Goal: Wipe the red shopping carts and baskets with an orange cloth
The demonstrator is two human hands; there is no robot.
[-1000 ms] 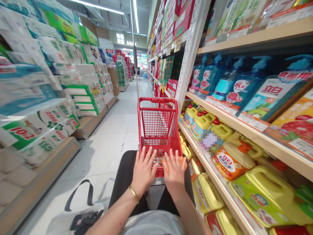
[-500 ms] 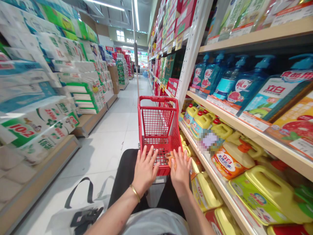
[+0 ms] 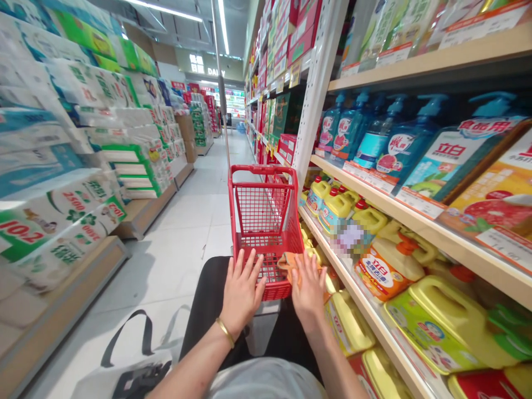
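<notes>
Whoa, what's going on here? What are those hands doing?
A person has both hands spread over the near end of a red shopping cart. The right hand is on a crumpled orange cloth. The left hand holds nothing; I can't tell whether it touches the cart. Bottles line a shelf on the right.

The right fingers (image 3: 308,271) partly hide a crumpled orange cloth (image 3: 286,262); lower left of the left fingers (image 3: 239,267), the bottom edge crops a white black-strapped bag (image 3: 128,366).
</notes>
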